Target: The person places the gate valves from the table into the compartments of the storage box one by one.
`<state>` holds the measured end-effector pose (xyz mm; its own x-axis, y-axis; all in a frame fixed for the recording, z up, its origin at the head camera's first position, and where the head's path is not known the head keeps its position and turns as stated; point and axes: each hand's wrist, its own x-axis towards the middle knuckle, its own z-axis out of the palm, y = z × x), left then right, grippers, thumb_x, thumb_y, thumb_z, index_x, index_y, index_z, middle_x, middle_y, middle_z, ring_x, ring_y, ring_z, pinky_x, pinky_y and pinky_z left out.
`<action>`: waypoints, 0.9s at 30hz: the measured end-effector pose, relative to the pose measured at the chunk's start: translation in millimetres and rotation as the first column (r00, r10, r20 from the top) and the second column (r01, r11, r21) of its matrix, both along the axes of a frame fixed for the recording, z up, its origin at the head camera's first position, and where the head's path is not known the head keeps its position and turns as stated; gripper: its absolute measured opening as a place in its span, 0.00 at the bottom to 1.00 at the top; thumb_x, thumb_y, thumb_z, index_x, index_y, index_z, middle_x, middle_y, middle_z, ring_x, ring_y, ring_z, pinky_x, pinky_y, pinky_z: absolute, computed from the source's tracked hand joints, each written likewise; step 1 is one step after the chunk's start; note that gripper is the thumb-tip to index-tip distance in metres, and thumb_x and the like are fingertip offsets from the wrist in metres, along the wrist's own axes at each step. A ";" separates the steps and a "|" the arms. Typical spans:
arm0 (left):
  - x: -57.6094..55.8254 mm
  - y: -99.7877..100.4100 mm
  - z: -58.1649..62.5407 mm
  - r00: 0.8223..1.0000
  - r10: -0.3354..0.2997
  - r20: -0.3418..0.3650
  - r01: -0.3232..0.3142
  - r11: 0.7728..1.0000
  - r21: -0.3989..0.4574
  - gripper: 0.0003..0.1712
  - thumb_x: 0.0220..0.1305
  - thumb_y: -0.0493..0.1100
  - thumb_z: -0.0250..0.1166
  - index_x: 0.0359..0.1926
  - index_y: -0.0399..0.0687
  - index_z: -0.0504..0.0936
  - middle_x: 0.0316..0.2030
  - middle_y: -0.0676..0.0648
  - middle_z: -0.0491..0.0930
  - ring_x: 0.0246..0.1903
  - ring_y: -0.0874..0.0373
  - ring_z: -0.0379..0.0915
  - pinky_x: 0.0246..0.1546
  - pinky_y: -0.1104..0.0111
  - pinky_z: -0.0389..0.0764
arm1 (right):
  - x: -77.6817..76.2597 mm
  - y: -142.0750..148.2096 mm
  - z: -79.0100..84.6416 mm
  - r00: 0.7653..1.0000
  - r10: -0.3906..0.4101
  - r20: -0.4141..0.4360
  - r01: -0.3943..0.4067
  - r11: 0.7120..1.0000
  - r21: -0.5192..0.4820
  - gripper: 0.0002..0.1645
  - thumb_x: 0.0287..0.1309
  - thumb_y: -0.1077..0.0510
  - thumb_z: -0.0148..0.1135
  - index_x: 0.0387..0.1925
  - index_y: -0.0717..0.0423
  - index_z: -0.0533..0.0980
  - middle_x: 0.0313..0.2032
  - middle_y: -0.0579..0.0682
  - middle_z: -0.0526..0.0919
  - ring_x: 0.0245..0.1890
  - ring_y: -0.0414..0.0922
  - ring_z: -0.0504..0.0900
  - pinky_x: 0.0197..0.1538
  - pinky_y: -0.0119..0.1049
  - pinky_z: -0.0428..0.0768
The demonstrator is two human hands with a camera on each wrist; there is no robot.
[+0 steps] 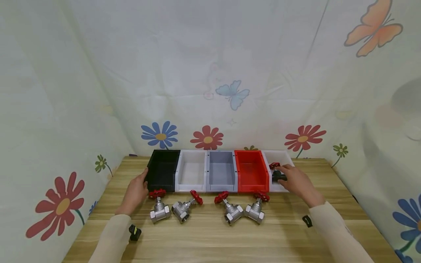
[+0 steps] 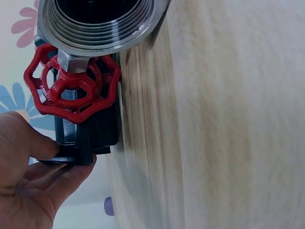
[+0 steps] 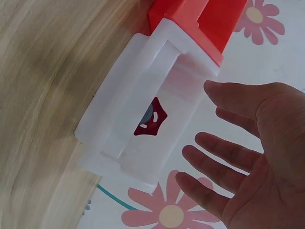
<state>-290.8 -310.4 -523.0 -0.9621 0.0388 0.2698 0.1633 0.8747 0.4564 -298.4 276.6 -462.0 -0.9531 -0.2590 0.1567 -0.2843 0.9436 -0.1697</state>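
My left hand (image 1: 135,191) grips the wall of the black bin (image 1: 162,170) at the left end of the row; in the left wrist view, thumb and fingers (image 2: 64,183) pinch its edge. A metal valve (image 1: 159,212) with a red handwheel (image 2: 71,88) stands just in front of that bin. Over the right-hand white bin (image 1: 287,155), my right hand (image 1: 297,182) has its fingers spread and holds nothing in the right wrist view. Inside this bin lies a red handwheel (image 3: 152,119); the head view also shows a dark part (image 1: 279,177) of unclear kind beside it.
Between the end bins stand another white bin (image 1: 192,170), a grey bin (image 1: 222,170) and a red bin (image 1: 251,168). More red-handled valves (image 1: 182,211) lie in front of them on the wooden table (image 1: 210,243). A flowered curtain (image 1: 184,73) hangs behind.
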 end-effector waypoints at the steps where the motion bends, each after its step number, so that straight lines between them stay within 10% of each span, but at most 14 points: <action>1: 0.4 0.4 0.5 1.000 0.001 0.000 -0.001 1.000 0.000 0.34 0.66 0.28 0.52 0.72 0.29 0.57 0.60 0.23 0.70 0.56 0.29 0.72 0.55 0.41 0.74 | 1.1 -0.4 0.2 1.000 -0.003 0.001 0.003 1.000 -0.003 0.32 0.54 0.55 0.71 0.61 0.57 0.75 0.56 0.63 0.79 0.51 0.61 0.80 0.52 0.61 0.79; 27: 2.3 2.3 1.1 0.999 0.017 -0.030 -0.017 1.000 0.000 0.33 0.66 0.28 0.53 0.72 0.30 0.59 0.60 0.23 0.71 0.56 0.29 0.72 0.56 0.41 0.73 | 42.9 -25.2 23.4 0.988 0.058 -0.143 -0.057 0.998 0.008 0.34 0.51 0.52 0.74 0.60 0.55 0.76 0.55 0.61 0.80 0.50 0.61 0.82 0.47 0.61 0.82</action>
